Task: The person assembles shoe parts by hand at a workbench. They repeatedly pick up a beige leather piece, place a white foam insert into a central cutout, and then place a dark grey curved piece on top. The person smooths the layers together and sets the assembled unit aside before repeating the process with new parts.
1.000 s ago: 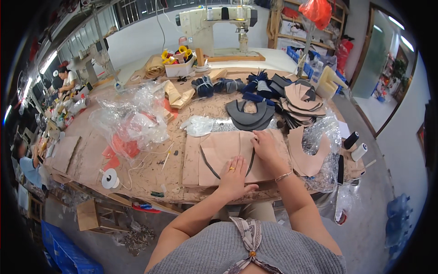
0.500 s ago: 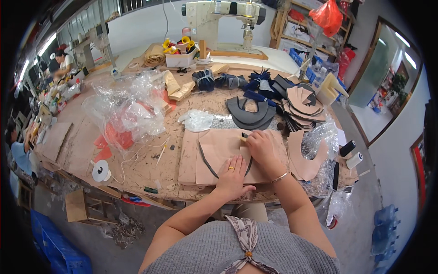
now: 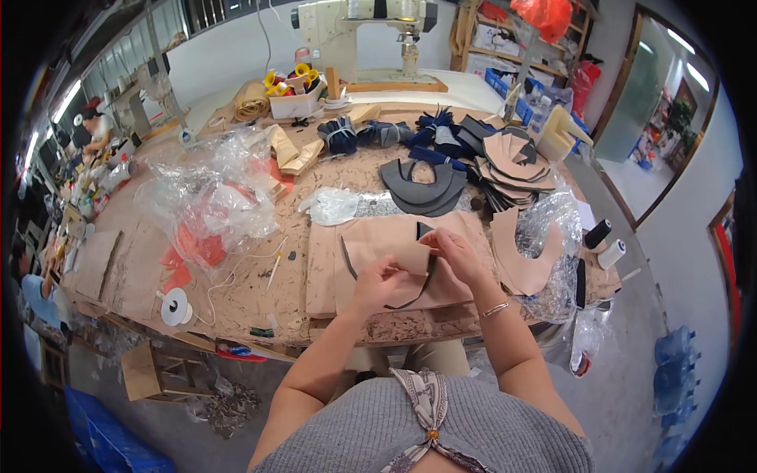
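Note:
A beige leather-like piece (image 3: 406, 256) with a dark edge is lifted and curls up from the sheet under it. My left hand (image 3: 377, 285) pinches its left lower side, thumb and fingers together. My right hand (image 3: 453, 254) closes its fingers on the right upper edge, beside a small dark patch. A curved dark edge (image 3: 418, 296) runs below the piece, partly under my hands. All this lies on a beige board (image 3: 322, 276) at the table's near side.
Beyond the board are dark grey U-shaped pieces (image 3: 426, 189) and a fanned stack of beige pieces (image 3: 512, 162). A beige U-shaped piece (image 3: 512, 264) lies right, near thread spools (image 3: 611, 254). Crumpled clear plastic (image 3: 213, 185) covers the left. A sewing machine (image 3: 363, 39) stands behind.
My left hand has gone from lying flat to pinching the beige piece, which now curls up. My right hand has shifted slightly and holds its edge. The whole view has moved a little.

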The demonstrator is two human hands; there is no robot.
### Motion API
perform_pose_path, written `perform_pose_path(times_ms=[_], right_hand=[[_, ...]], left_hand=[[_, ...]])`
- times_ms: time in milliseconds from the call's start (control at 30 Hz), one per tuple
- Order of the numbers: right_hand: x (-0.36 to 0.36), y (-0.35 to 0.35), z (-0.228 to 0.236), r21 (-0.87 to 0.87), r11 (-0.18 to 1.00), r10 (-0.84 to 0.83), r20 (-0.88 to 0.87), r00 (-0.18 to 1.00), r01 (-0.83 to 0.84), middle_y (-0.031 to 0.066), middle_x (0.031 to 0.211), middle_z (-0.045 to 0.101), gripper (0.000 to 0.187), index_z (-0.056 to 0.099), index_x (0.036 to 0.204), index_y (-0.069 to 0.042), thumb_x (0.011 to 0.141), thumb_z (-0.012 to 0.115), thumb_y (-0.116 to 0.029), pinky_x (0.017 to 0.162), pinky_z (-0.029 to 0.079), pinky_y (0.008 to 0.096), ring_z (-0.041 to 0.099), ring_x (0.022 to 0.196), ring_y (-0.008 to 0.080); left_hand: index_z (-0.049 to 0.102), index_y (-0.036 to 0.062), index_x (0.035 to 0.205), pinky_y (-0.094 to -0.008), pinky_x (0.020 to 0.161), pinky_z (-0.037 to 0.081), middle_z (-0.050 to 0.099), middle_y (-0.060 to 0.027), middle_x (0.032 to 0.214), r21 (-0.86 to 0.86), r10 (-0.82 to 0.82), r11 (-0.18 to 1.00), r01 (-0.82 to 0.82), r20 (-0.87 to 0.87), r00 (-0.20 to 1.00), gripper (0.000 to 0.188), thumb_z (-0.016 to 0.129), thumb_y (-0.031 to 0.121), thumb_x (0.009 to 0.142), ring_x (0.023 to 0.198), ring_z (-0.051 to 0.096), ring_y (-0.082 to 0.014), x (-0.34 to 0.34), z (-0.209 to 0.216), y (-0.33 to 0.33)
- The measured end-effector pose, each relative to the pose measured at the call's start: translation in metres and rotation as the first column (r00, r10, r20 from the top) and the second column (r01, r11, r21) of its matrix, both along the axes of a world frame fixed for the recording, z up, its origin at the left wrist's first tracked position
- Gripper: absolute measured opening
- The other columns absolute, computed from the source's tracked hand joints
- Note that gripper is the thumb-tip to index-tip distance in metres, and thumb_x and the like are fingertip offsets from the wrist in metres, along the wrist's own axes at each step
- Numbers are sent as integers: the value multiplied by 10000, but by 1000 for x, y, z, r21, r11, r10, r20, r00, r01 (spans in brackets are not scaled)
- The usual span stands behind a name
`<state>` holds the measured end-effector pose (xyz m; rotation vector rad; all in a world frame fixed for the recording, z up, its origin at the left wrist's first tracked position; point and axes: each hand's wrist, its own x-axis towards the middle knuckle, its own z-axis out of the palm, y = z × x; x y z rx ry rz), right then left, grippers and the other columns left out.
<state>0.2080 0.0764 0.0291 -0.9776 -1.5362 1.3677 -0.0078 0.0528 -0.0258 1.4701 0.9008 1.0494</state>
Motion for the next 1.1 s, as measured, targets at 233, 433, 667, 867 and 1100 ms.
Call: perform_pose_path(times_ms=[233,433,667,867,1100], right_hand=[[-1,-16,1,228,973,0,164,986,-37,79,1022,651,260,654,1026,-25,942,561,-252,928,443,328,586,1056,197],[-18,-30,-9,417,884,-393,413,821,213,151,954,671,146,694,876,-26,731,679,-23,767,487,363,634,904,281],[-5,-24,4,156,920,-377,596,709,359,140,702,666,154,709,829,-8,759,709,-145,617,501,330,653,642,223],[-4,-21,-5,160,920,-380,587,715,357,158,752,686,258,707,870,13,726,748,-198,641,517,343,673,672,238],[-1,-17,-5,246,940,-342,640,689,238,166,761,675,284,676,832,27,695,772,-203,665,514,366,668,713,286]], left_hand=[[603,17,1129,-257,818,491,645,-19,1002,-118,-10,991,59,381,925,243,597,3,886,936,606,-110,-36,-12,-14],[438,-2,1290,-355,868,504,525,-221,1235,342,296,920,-193,-280,913,518,678,107,844,1063,589,-319,9,21,-35],[538,15,1108,-428,902,464,542,-159,1125,474,242,878,58,-547,801,332,658,97,810,1066,545,-376,10,27,-38],[571,38,1202,-407,981,432,541,-125,1262,614,276,759,216,-604,747,396,618,58,809,1158,498,-348,9,26,-35],[551,3,1218,-414,1004,418,511,-128,1315,569,337,711,412,-791,511,450,553,49,770,1177,481,-346,21,30,-40]])
